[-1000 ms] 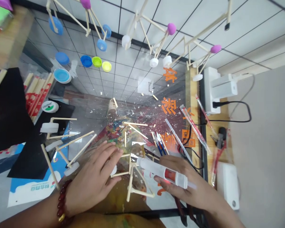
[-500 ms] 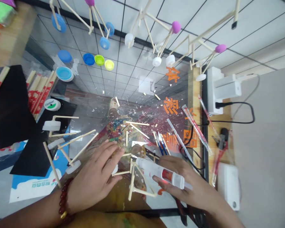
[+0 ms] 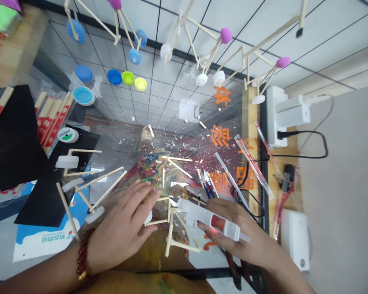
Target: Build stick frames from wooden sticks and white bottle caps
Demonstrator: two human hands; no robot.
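Slightly upward the right hand [image 3: 239, 250] has moved the syringe [image 3: 214, 220], and its fingers are grasping it. The left hand [image 3: 121, 232] rests with open fingers [image 3: 141, 197] beside the stick frame [image 3: 169, 228].

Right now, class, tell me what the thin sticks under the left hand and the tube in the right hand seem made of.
The thin sticks look like bare, matt pale wood, perhaps bamboo, unpainted. The tube looks like frosted translucent plastic, since a red core shows through its wall.
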